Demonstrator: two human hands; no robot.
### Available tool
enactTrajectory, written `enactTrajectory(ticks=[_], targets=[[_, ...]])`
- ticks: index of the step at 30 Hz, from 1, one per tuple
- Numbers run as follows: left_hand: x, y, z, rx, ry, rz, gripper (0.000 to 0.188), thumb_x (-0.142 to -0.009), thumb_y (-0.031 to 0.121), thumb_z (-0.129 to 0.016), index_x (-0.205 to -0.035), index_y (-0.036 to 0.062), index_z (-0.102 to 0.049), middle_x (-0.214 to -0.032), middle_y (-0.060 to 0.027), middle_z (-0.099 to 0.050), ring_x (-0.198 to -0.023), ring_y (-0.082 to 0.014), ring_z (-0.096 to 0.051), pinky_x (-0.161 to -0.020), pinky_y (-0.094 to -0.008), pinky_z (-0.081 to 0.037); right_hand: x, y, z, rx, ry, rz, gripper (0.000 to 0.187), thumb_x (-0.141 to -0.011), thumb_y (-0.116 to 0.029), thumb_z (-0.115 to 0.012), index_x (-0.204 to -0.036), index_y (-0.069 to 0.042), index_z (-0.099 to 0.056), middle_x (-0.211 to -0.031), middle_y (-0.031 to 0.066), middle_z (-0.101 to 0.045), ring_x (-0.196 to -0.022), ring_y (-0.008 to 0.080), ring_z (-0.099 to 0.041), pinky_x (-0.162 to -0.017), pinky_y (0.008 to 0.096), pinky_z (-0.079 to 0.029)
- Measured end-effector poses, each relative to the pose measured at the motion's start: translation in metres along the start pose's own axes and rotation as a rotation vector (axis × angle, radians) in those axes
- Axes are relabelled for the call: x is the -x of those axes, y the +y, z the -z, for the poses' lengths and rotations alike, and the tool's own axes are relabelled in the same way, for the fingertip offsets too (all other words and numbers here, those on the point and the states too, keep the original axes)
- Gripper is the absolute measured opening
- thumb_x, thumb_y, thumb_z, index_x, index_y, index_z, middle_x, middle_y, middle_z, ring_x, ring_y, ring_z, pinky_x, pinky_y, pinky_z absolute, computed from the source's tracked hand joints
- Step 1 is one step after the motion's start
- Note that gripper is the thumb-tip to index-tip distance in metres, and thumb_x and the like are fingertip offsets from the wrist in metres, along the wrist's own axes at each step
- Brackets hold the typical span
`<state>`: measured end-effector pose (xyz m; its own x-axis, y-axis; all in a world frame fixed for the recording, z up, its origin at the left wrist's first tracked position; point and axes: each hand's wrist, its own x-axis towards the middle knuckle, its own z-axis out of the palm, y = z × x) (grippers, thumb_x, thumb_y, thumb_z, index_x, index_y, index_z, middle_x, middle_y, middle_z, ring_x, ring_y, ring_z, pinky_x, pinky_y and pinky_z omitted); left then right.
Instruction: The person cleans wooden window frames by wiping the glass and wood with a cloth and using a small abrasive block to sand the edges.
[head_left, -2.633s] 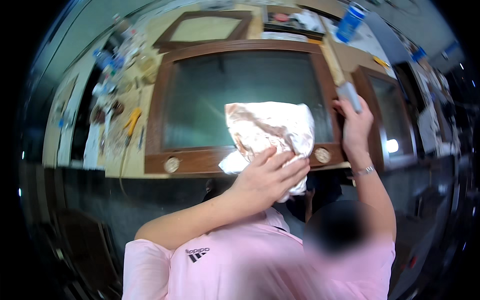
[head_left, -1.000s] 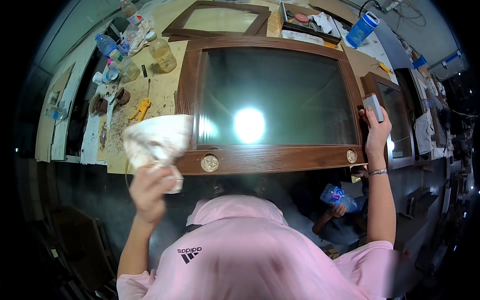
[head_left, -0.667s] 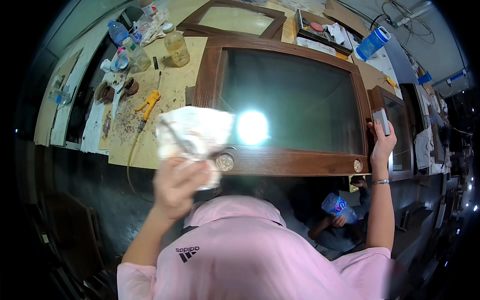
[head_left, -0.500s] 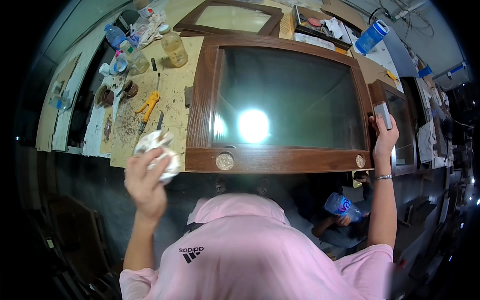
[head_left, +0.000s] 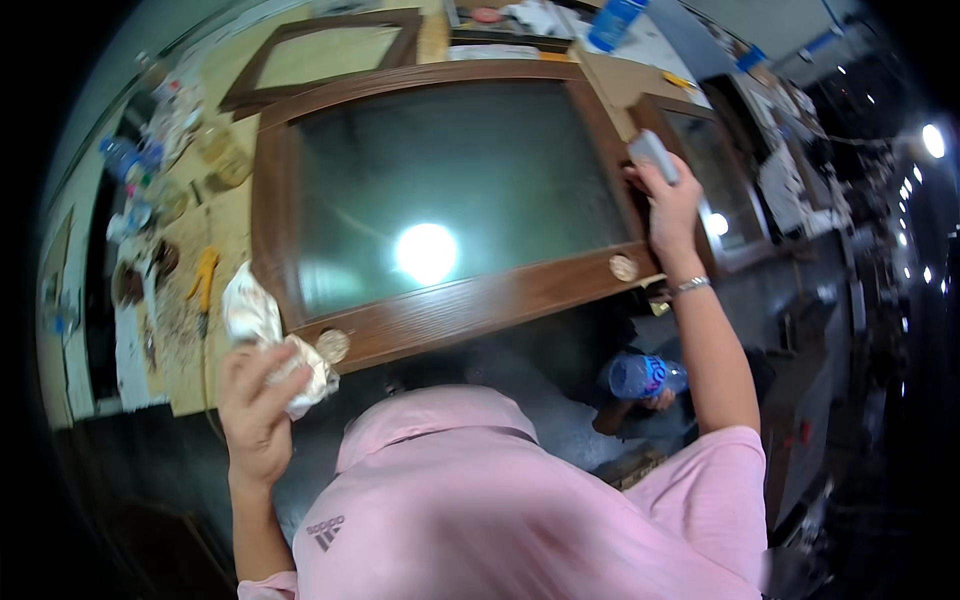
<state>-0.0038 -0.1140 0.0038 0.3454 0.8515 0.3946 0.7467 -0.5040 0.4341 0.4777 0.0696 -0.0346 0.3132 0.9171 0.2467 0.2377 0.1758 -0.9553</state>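
In my left hand (head_left: pixel 262 400) is a crumpled white rag (head_left: pixel 255 308), the fingers curled round it, just off the near left corner of a brown wooden door frame (head_left: pixel 480 298). The frame holds a dark glass pane (head_left: pixel 470 170) that reflects a bright lamp, and lies flat on the workbench. Two round pale inlays show along its near rail, a left one (head_left: pixel 332 346) and a right one (head_left: pixel 623 268). My right hand (head_left: pixel 672 205) grips a small grey block (head_left: pixel 655 156), probably a sanding block, beside the frame's right edge.
A second glazed frame (head_left: pixel 700 180) lies at the right, and an empty wooden frame (head_left: pixel 330 55) at the back left. Bottles (head_left: pixel 222 152) and a yellow-handled tool (head_left: pixel 204 280) occupy the bench's left. Below the near edge, another person's hand holds a plastic bottle (head_left: pixel 645 376).
The view has turned, so the bench appears tilted and shifted left. My left hand and rag have come closer to the frame's near left corner. The right hand still holds the grey block.
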Motion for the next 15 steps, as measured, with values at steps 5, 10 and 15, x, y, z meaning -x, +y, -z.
enactTrajectory(ticks=[5,10,15], targets=[[0.024,-0.078,0.039,0.055,-0.003,0.189,0.035,-0.07,-0.009,-0.048,-0.097,-0.0027,-0.069,-0.114,-0.0161,-0.065,-0.111,-0.0333,-0.058,-0.099,-0.0403,-0.044,-0.001,0.005,0.008,-0.069,0.027,0.061,0.018,-0.087,-0.009,-0.072,-0.099,0.004,-0.07,-0.086,0.0073,-0.073,-0.076,0.0124,-0.069,-0.068,0.0276,-0.054],[0.006,-0.078,0.051,0.159,0.105,0.163,0.055,-0.067,-0.008,-0.041,-0.115,-0.0056,-0.069,-0.134,-0.021,-0.057,-0.126,-0.0326,-0.053,-0.111,-0.0415,-0.037,-0.008,0.018,0.006,0.052,0.054,0.143,0.022,-0.083,-0.016,-0.075,-0.092,0.004,-0.072,-0.078,0.0115,-0.074,-0.072,0.0154,-0.069,-0.068,0.0306,-0.053],[-0.066,-0.022,-0.01,-0.029,-0.231,-0.149,0.046,-0.071,0.005,-0.054,-0.114,0.0008,-0.068,-0.124,-0.0172,-0.063,-0.114,-0.0378,-0.055,-0.103,-0.0452,-0.041,-0.01,0.021,0.001,0.074,0.078,0.084,0.029,-0.081,-0.02,-0.077,-0.095,0.004,-0.072,-0.08,0.0124,-0.075,-0.074,0.018,-0.071,-0.073,0.0311,-0.054]])
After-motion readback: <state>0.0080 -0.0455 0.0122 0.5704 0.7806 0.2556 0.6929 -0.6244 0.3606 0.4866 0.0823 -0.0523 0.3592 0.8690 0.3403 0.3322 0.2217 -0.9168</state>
